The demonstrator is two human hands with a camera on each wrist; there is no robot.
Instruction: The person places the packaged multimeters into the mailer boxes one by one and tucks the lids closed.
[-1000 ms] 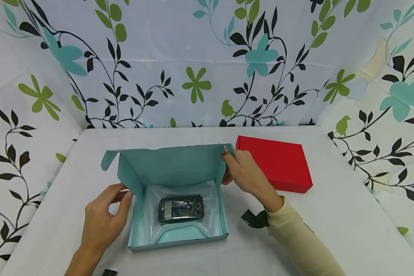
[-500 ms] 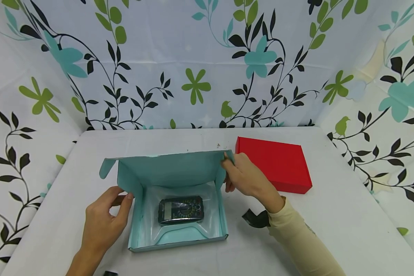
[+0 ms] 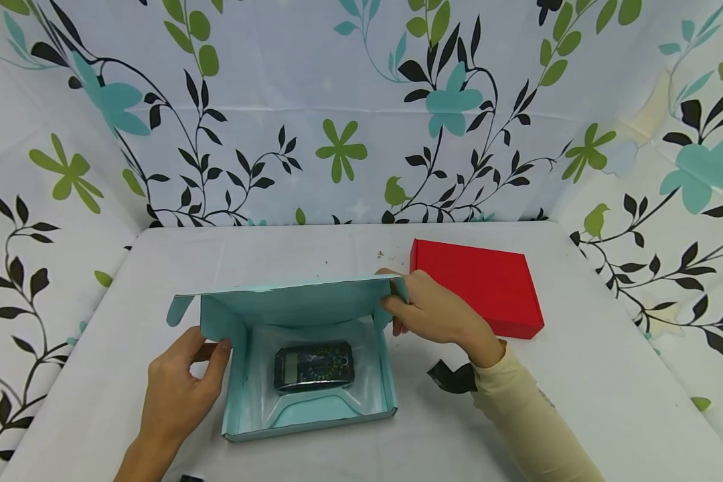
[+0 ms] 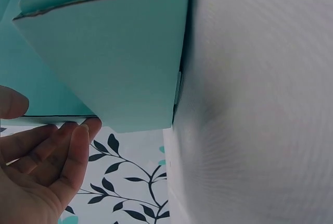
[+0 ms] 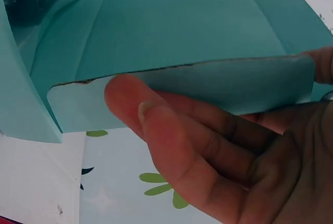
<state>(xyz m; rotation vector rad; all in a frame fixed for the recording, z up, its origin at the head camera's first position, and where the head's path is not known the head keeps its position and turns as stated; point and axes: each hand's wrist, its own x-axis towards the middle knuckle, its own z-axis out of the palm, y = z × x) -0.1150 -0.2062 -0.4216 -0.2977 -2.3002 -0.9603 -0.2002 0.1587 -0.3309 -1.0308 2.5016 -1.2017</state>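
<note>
A teal cardboard box [image 3: 310,428] rests on the white table with its lid [image 3: 295,301] raised and leaning forward over the back part. Inside lies a dark multimeter [image 3: 314,367] on clear plastic, with a teal card strip [image 3: 316,402] in front of it. My right hand [image 3: 434,311] grips the lid's right end, thumb inside; in the right wrist view its fingers [image 5: 171,135] lie against the side flap [image 5: 229,86]. My left hand [image 3: 181,381] holds the lid's left side flap [image 4: 52,120] between thumb and fingers, beside the box's left wall [image 4: 119,62].
Behind my right hand lies a red box [image 3: 482,284]. A black strap-like piece [image 3: 452,377] sticks out beside my right wrist. Patterned cloth [image 3: 343,114] hangs around the back and sides of the white table [image 3: 96,402].
The lid has swung forward and down a little, its front edge now lower in the head view. My right hand has come down with it. The left hand stays nearly in place.
</note>
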